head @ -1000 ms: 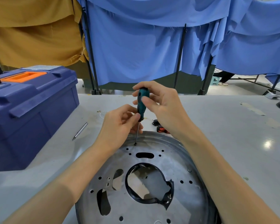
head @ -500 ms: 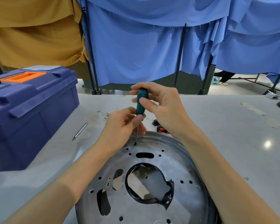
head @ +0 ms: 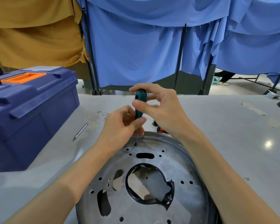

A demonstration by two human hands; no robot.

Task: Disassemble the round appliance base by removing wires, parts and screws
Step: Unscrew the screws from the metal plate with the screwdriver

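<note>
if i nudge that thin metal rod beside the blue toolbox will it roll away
Probably: the thin metal rod looks round and smooth and lies flat on the table, so a sideways push would likely roll it. It looks stiff, being straight metal. It is slim, so probably light and fiddly to pinch up.

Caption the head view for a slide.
A green screwdriver held on the round metal base by the left hand and right hand, beside a blue toolbox.

blue drapes [head: 136, 54] | mustard drape [head: 34, 34] (left) | grey table [head: 225, 126]
</note>
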